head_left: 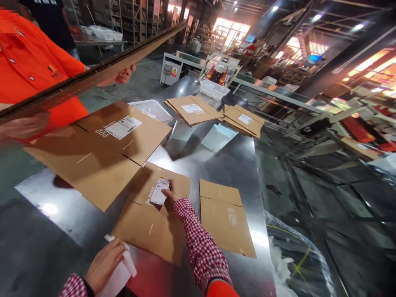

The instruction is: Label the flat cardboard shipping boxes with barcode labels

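R hand on 1 lbl

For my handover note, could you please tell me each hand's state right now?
Left hand: closed on white paper.
Right hand: touching the label on the flat cardboard; whether it grips cannot be told.

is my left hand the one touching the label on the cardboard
No, your right hand is on the label on the cardboard, while your left hand holds white paper.
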Demonstrator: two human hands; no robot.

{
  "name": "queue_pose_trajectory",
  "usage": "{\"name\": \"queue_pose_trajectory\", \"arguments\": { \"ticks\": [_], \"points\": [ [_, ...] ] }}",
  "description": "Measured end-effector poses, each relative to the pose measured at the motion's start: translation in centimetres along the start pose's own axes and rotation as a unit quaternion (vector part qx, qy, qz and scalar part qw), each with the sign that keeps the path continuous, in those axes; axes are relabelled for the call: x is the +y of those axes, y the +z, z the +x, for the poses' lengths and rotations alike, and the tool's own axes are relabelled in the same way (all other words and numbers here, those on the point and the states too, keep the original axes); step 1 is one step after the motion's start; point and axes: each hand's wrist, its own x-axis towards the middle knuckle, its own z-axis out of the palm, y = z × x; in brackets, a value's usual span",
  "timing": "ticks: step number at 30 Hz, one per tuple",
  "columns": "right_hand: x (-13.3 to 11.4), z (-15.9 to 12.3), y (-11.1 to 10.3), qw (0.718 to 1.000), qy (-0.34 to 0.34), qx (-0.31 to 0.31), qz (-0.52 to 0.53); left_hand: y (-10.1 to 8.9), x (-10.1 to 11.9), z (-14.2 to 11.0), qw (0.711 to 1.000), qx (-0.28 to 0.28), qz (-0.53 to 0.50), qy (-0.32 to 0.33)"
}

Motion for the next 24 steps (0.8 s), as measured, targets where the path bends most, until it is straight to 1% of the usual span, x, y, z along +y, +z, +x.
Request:
{"name": "queue_pose_trajectory", "arguments": {
  "ticks": [2,3,5,7,8,10,11,12,13,15,17,20,22,24],
  "points": [
    [0.1,0.3,0.8,0.999,0.003,-0.024,-0.047,1.1,-0.1,1.6,0.998,-0.017,0.055,0.027],
    [0.0,0.4,0.9,0.997,0.006,-0.031,-0.073,1.5,0.0,2.3,0.996,-0.029,0.084,0.030],
    [-0.6,0.5,0.7,0.992,0.007,-0.038,-0.118,2.1,0.3,3.2,0.990,-0.043,0.134,0.023],
    [-1.5,0.4,0.2,0.984,0.012,-0.033,-0.175,2.1,0.9,3.5,0.984,-0.052,0.169,0.010],
    [-1.9,0.2,0.1,0.974,0.018,-0.018,-0.223,1.9,1.3,3.5,0.982,-0.052,0.180,0.004],
    [-2.6,-0.5,0.6,0.939,0.018,0.022,-0.343,1.3,2.3,3.4,0.980,-0.060,0.189,-0.003],
    [-2.7,-1.1,1.2,0.917,-0.001,0.028,-0.397,1.0,2.8,3.4,0.979,-0.072,0.191,-0.006],
    [-2.7,-1.6,2.0,0.901,-0.029,0.018,-0.433,0.6,3.3,3.4,0.977,-0.082,0.195,-0.010],
    [-2.6,-2.2,2.9,0.892,-0.060,-0.006,-0.447,0.4,3.7,3.4,0.975,-0.090,0.201,-0.018],
    [-2.1,-2.9,4.6,0.887,-0.109,-0.065,-0.443,0.2,4.2,3.3,0.973,-0.093,0.211,-0.031],
    [-1.6,-3.1,5.7,0.890,-0.115,-0.092,-0.432,0.3,4.3,3.3,0.972,-0.082,0.216,-0.034],
    [-0.9,-2.6,6.5,0.897,-0.105,-0.081,-0.421,0.7,4.1,3.3,0.972,-0.086,0.219,-0.025],
    [-0.7,-2.6,7.0,0.906,-0.077,-0.051,-0.414,0.7,4.0,3.4,0.970,-0.084,0.226,-0.021],
    [-0.4,-3.4,7.8,0.912,-0.049,-0.025,-0.407,0.4,4.2,3.5,0.969,-0.083,0.231,-0.020]
  ]
}}
